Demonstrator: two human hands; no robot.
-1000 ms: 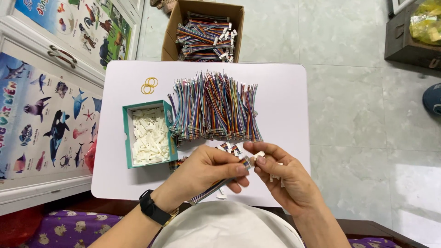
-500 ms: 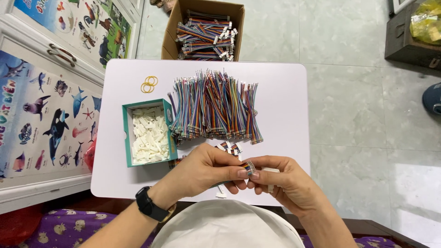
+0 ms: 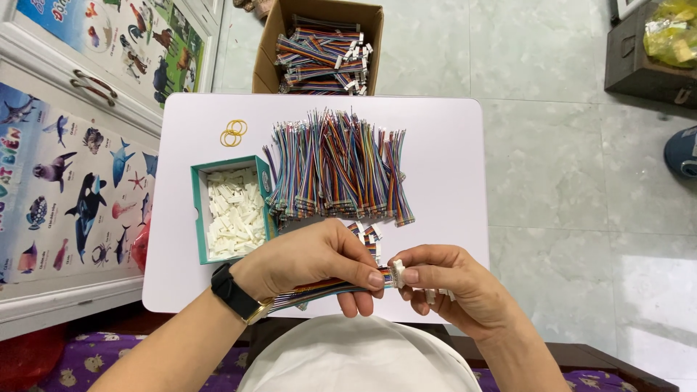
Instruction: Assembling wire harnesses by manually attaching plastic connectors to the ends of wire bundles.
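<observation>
Both hands have shifted slightly left; the white connector (image 3: 397, 274) now shows between fingertips.

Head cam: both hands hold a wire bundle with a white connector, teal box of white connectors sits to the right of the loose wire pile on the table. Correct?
Not quite. In the head view the teal box of white connectors sits to the left of the loose wire pile, not the right. The rest holds: the left hand and right hand hold a wire bundle with a white connector over the white table.

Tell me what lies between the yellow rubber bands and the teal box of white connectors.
Head view: only bare white tabletop between yellow rubber bands and teal box.
</observation>
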